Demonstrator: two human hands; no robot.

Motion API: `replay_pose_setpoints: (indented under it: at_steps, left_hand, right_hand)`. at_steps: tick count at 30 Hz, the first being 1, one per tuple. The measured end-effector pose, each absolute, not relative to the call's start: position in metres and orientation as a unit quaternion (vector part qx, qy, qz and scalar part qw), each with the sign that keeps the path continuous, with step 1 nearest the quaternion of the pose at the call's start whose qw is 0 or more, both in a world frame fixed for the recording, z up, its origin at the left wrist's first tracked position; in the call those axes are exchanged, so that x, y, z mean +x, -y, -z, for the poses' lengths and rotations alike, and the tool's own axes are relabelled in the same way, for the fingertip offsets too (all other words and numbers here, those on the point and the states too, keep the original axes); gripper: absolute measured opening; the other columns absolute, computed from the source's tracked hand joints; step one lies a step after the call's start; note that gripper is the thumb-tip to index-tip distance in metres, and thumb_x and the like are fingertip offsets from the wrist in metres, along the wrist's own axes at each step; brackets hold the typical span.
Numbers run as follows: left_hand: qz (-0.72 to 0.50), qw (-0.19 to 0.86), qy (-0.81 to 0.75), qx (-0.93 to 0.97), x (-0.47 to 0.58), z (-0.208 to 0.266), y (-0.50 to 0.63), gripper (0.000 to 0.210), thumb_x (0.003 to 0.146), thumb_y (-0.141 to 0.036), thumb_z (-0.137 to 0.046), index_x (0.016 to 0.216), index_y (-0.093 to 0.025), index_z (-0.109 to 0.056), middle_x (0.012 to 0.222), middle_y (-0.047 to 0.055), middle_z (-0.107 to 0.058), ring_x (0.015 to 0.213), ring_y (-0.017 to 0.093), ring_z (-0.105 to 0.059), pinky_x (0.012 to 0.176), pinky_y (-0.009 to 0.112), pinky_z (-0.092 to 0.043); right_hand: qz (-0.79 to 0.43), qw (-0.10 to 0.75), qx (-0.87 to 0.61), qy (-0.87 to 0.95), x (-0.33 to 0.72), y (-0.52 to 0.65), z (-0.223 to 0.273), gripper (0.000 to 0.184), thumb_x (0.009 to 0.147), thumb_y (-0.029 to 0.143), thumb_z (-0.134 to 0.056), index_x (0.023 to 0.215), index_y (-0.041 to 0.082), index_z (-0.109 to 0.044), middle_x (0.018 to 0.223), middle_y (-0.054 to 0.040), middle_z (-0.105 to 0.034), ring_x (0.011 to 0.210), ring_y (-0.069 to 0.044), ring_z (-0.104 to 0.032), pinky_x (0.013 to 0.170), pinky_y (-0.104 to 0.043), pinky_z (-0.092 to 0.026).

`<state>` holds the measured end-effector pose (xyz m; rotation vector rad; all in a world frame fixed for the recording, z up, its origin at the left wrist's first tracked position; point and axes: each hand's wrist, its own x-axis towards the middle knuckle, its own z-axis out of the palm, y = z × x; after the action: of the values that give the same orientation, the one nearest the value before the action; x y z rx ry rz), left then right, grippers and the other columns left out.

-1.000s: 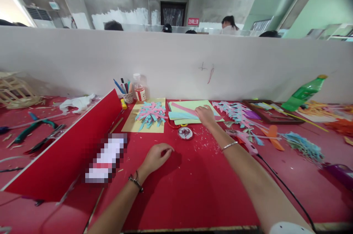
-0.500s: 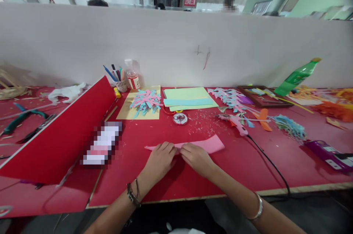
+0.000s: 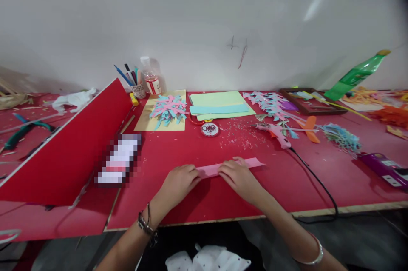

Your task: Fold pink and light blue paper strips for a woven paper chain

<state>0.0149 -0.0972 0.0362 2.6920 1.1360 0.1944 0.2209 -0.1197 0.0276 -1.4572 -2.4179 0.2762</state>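
Note:
A long pink paper strip lies flat on the red table near its front edge. My left hand rests on the strip's left end with its fingers curled over it. My right hand presses on the strip's middle, fingertips on the paper. The strip's right end sticks out past my right hand. Both hands sit close together, a small gap of pink paper between them.
Behind lie green and blue paper sheets, a yellow sheet with cut pink and blue pieces, a round tape roll, a pink glue gun with its black cord, a pen cup, a green bottle and a tilted red board.
A second ago my right hand was on the paper stack at the back. It brought the pink strip to the front edge, and both hands now press on it.

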Motion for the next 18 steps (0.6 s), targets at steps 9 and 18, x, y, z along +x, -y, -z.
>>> replay_pose_setpoints:
  at_steps: [9, 18]
  left_hand:
    - [-0.139, 0.058, -0.363, 0.920, -0.003, -0.045, 0.094, 0.017, 0.080, -0.018, -0.044, 0.087, -0.024, -0.058, 0.086, 0.000, -0.059, 0.085, 0.015, -0.049, 0.079, 0.032, -0.033]
    - [-0.374, 0.086, -0.380, 0.841, 0.005, -0.065, 0.081, 0.017, 0.074, -0.015, -0.049, 0.067, -0.024, -0.062, 0.106, 0.000, -0.052, 0.105, 0.018, -0.040, 0.089, 0.038, -0.028]
  right_hand:
    - [-0.215, 0.186, -0.527, 0.801, 0.223, 0.124, -0.043, 0.042, 0.077, 0.040, -0.043, 0.114, 0.020, -0.042, 0.112, -0.0103, -0.046, 0.107, -0.022, -0.039, 0.090, -0.042, -0.026]
    - [-0.573, 0.298, -0.424, 0.635, 0.203, 0.116, -0.046, 0.044, 0.074, 0.024, -0.049, 0.115, 0.018, -0.035, 0.077, 0.0004, -0.051, 0.070, -0.009, -0.050, 0.065, -0.023, -0.042]
